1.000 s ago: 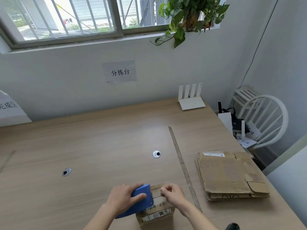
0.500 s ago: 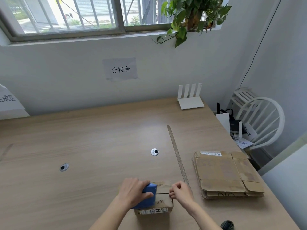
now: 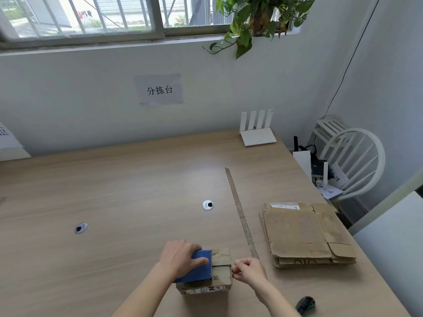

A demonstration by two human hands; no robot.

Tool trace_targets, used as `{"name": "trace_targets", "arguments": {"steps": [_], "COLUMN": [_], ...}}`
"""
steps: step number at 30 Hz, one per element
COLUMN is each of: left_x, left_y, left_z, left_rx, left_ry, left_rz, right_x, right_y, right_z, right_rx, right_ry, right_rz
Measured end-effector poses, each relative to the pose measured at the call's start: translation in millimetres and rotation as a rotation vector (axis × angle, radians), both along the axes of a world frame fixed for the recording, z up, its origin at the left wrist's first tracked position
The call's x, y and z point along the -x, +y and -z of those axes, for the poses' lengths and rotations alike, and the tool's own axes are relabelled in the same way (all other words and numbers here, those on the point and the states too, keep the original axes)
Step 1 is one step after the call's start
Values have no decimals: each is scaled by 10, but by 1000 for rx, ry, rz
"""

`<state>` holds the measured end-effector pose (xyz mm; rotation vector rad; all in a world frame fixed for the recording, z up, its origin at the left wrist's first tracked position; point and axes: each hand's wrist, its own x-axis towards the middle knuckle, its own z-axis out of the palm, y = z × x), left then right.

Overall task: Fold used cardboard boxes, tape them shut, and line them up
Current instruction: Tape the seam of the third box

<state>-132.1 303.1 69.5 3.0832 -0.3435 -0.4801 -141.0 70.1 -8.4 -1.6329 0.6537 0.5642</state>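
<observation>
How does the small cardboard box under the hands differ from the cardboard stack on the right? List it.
1. The small box is folded up into shape; the cardboard stack lies flattened.
2. The small box has a smaller footprint than the stack.
3. The left hand holds a blue tape dispenser on the small box and the right hand pinches at its edge; nothing touches the stack.
Both are worn brown cardboard on the table.

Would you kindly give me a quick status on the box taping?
Left hand grips blue tape dispenser on small box. Right hand pinches at box's right edge. Flattened boxes wait right. Nothing obstructing.
</observation>
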Motion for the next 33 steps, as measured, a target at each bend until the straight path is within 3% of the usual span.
{"name": "trace_targets", "arguments": {"steps": [11,13,15,18,20,22,29,33], "left_x": [5,0,2,-8,-32,-50,-32,18], "left_y": [20,36,46,54,48,43,89,262], "left_z": [100,99,84,71,69,72,82,39], "left_rx": [27,13,16,19,-1,-6,-3,8], "left_ry": [-62,-58,-51,-48,-44,-32,-22,-4], "left_rz": [-12,-6,2,4,6,-3,-21,-45], "right_x": [7,1,15,39,34,30,57,-6], "right_y": [-18,-63,-117,-50,100,239,348,347], "right_z": [-88,-51,-23,-115,-183,-167,282,281], "right_rx": [68,262,533,487,508,648,912,826], "right_ry": [181,168,6,-381,-475,-523,-703,-757], "right_rz": [5,-154,-391,-651,-964,-1141,-1169,-1205]}}
